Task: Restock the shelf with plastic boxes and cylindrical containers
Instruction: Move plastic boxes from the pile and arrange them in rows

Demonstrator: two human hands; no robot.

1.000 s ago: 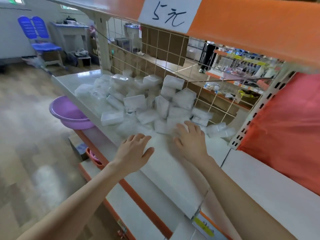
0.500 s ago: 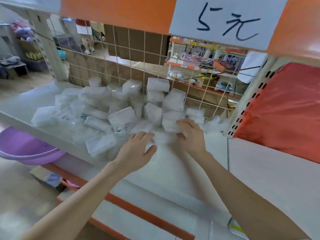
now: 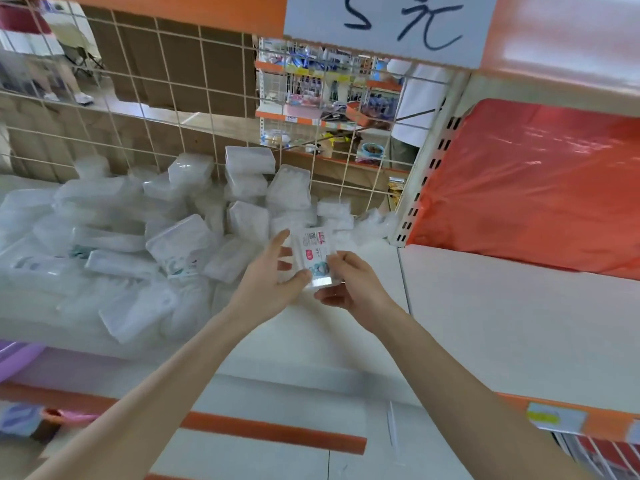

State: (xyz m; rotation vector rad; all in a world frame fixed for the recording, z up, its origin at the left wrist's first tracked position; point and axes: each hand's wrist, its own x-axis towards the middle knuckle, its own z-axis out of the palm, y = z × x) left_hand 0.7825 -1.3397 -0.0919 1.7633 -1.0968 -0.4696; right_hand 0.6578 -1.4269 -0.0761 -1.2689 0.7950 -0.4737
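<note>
A heap of clear plastic boxes (image 3: 180,233) lies on the white shelf (image 3: 485,317), piled against the wire mesh back. One small clear box with a red and white label (image 3: 313,252) is lifted above the shelf, right of the heap. My left hand (image 3: 273,282) grips its left side with thumb under the bottom edge. My right hand (image 3: 349,284) pinches its lower right corner. No cylindrical container is visible.
A wire grid panel (image 3: 166,109) backs the shelf. An orange plastic sheet (image 3: 526,188) covers the bay to the right, past a perforated upright (image 3: 426,181). A price sign (image 3: 384,26) hangs overhead. A purple basin (image 3: 15,358) sits at lower left.
Both hands left the edge of the heap and came together, lifting one labelled box off the shelf. The camera view shifted right and closer.
</note>
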